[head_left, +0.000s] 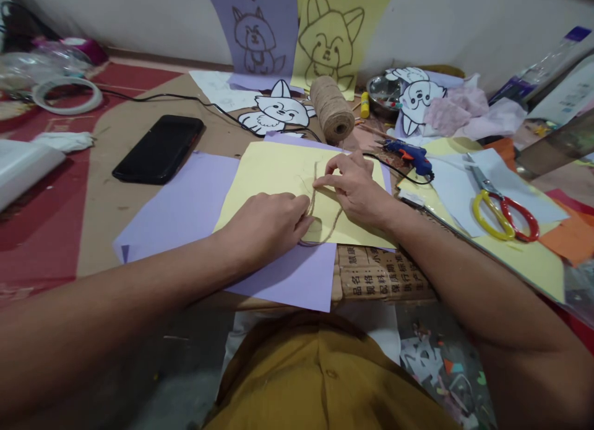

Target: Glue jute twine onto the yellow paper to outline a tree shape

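A length of brown twine (315,171) lies over a yellow sheet of paper (260,170), with a loose loop curving toward the sheet's near edge. My right hand (355,185) is closed, thumb and forefinger pressed at the upright stretch of twine. Just left of it, my left hand (271,223) is closed with curled fingers around the lower part of the twine; its fingertips are partly hidden. Faint lines show on the yellow paper near the twine. Purple paper (288,275) lies beneath. Beyond the sheet, a twine spool (331,108) rests on its side.
Scissors (503,213) and a blue glue gun (408,154) lie to the right. A black phone (160,148) is at left. Fox cutouts (281,108), a metal bowl (385,93) and a yellow glue stick (364,105) stand behind. Fox drawings (329,40) lean on the wall.
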The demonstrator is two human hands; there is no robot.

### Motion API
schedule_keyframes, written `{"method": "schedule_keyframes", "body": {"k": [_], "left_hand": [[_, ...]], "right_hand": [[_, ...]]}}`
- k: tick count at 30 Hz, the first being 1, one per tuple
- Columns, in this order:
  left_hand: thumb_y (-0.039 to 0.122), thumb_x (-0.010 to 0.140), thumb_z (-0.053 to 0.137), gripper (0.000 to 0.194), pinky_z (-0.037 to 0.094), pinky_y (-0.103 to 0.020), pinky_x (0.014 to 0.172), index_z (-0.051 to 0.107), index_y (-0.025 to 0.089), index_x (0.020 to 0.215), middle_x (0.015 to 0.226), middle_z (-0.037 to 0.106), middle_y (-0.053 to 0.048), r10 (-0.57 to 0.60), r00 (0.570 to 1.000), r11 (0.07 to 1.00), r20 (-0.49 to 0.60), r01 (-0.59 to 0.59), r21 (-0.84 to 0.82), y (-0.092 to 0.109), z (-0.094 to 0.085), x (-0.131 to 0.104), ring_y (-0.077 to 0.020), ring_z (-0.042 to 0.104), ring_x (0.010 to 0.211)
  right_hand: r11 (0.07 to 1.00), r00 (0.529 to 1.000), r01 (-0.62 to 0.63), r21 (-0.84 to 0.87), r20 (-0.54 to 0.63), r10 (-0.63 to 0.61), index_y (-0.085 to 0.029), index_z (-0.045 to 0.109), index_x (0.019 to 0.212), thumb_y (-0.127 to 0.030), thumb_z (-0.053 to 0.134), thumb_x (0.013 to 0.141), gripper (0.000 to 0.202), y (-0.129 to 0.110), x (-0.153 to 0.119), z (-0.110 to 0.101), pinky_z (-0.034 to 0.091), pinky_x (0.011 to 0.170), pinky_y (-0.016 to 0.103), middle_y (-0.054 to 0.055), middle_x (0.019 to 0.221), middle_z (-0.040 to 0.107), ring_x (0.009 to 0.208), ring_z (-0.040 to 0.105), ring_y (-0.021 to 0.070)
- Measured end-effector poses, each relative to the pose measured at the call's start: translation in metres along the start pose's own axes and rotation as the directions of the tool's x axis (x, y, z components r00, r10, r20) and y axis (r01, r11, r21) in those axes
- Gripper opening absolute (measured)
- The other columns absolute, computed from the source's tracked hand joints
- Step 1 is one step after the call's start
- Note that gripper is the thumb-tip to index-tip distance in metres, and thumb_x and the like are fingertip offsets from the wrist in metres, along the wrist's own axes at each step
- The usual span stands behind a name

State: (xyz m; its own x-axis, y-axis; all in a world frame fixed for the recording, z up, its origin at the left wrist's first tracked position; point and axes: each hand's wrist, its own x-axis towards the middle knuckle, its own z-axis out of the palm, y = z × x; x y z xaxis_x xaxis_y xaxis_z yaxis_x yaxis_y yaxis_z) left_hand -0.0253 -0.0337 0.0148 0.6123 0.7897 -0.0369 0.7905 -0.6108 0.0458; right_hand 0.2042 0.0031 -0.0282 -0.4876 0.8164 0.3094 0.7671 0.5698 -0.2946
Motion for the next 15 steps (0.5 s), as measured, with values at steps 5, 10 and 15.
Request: {"method": "schedule_keyframes", "body": {"k": [5, 10, 15], "left_hand": [[0.032, 0.106, 0.057, 0.024, 0.036, -0.034, 0.061, 0.072, 0.016, 0.096, 0.083, 0.075, -0.009, 0.01, 1.0, 1.0, -0.016, -0.01, -0.005, -0.0004, 0.001, 0.0001, -0.0249, 0.07, 0.072], [0.033, 0.105, 0.059, 0.024, 0.041, -0.034, 0.064, 0.072, 0.016, 0.094, 0.083, 0.075, -0.01, 0.004, 1.0, 0.999, -0.025, -0.005, -0.034, -0.0016, 0.0033, 0.0007, -0.0251, 0.071, 0.073], [0.033, 0.105, 0.06, 0.024, 0.038, -0.034, 0.063, 0.071, 0.016, 0.093, 0.082, 0.075, -0.009, 0.007, 1.0, 0.999, -0.027, -0.008, -0.034, -0.0014, 0.003, 0.0013, -0.0248, 0.07, 0.072]], "right_hand": [[1.0, 1.0, 0.012, 0.007, -0.018, -0.012, -0.033, 0.081, 0.114, -0.002, 0.048, 0.095, 0.049, 0.0007, 0.0006, -0.0014, 0.034, 0.101, 0.052, 0.009, 0.123, 0.061, 0.117, 0.047, 0.0299], [1.0, 1.0, 0.018, 0.011, -0.011, -0.018, -0.034, 0.081, 0.115, 0.001, 0.049, 0.092, 0.052, -0.0002, -0.0008, -0.003, 0.035, 0.101, 0.052, 0.008, 0.124, 0.062, 0.119, 0.048, 0.0303], [0.999, 0.999, 0.042, -0.007, -0.002, -0.042, -0.034, 0.082, 0.111, 0.005, 0.048, 0.09, 0.056, -0.0031, -0.0023, -0.0048, 0.035, 0.099, 0.05, 0.007, 0.122, 0.064, 0.116, 0.047, 0.0292]]}}
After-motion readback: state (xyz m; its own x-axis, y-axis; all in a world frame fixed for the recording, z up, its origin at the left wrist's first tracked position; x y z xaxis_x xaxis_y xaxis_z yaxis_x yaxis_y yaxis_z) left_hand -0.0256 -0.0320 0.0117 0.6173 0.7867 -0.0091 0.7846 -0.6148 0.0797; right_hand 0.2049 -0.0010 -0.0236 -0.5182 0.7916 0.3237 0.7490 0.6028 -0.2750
